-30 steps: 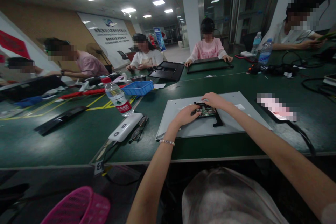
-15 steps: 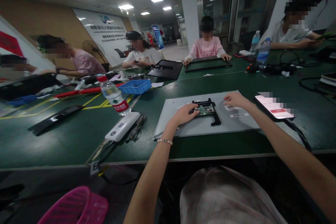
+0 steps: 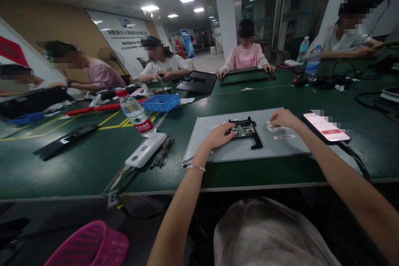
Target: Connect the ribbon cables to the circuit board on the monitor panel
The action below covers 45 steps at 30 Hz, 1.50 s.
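My left hand point(image 3: 220, 135) rests at the left end of a green circuit board point(image 3: 245, 130), its thumb and fingers holding the edge. A black plastic bracket point(image 3: 257, 140) surrounds part of the board. Both lie on a flat grey panel point(image 3: 215, 154) on the table. Over the panel's right part, my right hand point(image 3: 285, 119) has its fingertips pinched together beside a white label point(image 3: 276, 127). Anything between those fingertips is too small to make out. A barcode sticker point(image 3: 284, 137) is on the panel just below this hand.
A lit phone point(image 3: 327, 127) lies right of the panel. Leftward are a white power bank point(image 3: 146, 150), glasses point(image 3: 162, 152), a water bottle point(image 3: 135, 113) and a blue tray point(image 3: 161, 102). A pink basket point(image 3: 90, 243) sits below the table edge. Several people work around the table.
My right hand has shifted slightly to the right, fingers still pinched. My left hand stays on the board. A person across the table at the left has leaned a little leftward.
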Each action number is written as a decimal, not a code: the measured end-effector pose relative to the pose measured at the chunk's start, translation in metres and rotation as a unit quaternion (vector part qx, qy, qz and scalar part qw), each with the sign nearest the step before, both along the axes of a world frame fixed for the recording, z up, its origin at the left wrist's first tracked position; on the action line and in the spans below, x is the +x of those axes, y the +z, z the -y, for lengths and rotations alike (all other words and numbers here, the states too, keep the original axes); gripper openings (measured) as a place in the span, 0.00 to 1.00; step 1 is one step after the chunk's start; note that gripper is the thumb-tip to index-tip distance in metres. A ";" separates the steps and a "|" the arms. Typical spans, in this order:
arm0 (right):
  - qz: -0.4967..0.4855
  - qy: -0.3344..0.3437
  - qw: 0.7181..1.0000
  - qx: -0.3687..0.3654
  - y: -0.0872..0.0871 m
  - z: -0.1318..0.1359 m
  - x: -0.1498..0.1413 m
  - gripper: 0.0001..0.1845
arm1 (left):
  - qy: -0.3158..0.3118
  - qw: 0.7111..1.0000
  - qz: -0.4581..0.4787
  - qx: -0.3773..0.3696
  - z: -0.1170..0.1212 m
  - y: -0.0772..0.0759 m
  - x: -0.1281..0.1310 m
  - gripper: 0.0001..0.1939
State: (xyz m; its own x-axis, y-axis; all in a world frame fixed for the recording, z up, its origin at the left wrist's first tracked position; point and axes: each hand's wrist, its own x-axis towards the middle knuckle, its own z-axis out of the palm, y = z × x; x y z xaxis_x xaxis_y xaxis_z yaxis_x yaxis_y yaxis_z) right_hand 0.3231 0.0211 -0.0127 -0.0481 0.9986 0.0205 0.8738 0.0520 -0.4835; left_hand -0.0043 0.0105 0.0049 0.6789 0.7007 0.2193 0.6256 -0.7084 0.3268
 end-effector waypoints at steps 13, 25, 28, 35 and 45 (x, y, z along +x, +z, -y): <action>-0.173 0.129 0.974 -0.076 -0.001 0.009 -0.031 0.13 | 0.003 1.000 0.000 -0.002 0.001 0.002 0.001 0.22; -0.171 0.164 0.971 -0.036 -0.008 0.007 -0.040 0.12 | 0.002 1.000 -0.006 0.004 0.001 0.002 0.001 0.22; -0.163 0.167 0.972 -0.016 -0.009 0.008 -0.043 0.11 | 0.002 1.000 -0.007 0.003 0.001 0.002 0.001 0.22; -0.170 0.157 0.973 -0.004 -0.009 0.009 -0.047 0.09 | 0.000 1.000 -0.004 0.004 -0.002 -0.001 0.001 0.23; -0.201 0.143 0.969 0.011 -0.004 0.011 -0.046 0.09 | -0.002 1.000 0.030 0.004 -0.003 0.001 0.000 0.22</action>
State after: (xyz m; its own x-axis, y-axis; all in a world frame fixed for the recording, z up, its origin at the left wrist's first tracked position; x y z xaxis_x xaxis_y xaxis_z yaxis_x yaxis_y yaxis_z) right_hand 0.2775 0.0104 -0.0164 -0.3074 0.9446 0.1153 0.5631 0.2783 -0.7781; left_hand -0.0040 0.0132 0.0061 0.6668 0.6967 0.2645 0.6032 -0.7130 0.3575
